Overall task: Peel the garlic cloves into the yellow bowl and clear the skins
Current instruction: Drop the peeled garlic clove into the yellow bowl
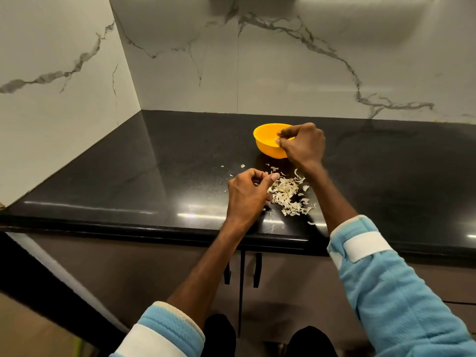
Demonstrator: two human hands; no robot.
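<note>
Nearest me, by the front edge of the worktop (154, 176), my left hand (246, 193) is drawn in narrow, thumb pressed to the curled fingers (253, 176). Something pale shows inside the curl, but I cannot tell whether it is skin or a clove. Just right of it, touching my knuckles, lies the heap of garlic skins (288, 194), with stray flakes scattered out towards the middle of the worktop and one near the front edge.

Farther back my right hand (305, 145) hangs over the near rim of the yellow bowl (266, 144), fingertips bunched together above its hollow (whether they pinch a clove I cannot tell). The bowl stands toward the back, well short of the wall. I can see no cloves inside it from here.

What I'd watch for: the skins are light, so a careless sweep of my left wrist could push them off the front edge. My right hand leaning on the rim could tip the bowl, and a flake stuck to my fingers might fall in among the cloves
</note>
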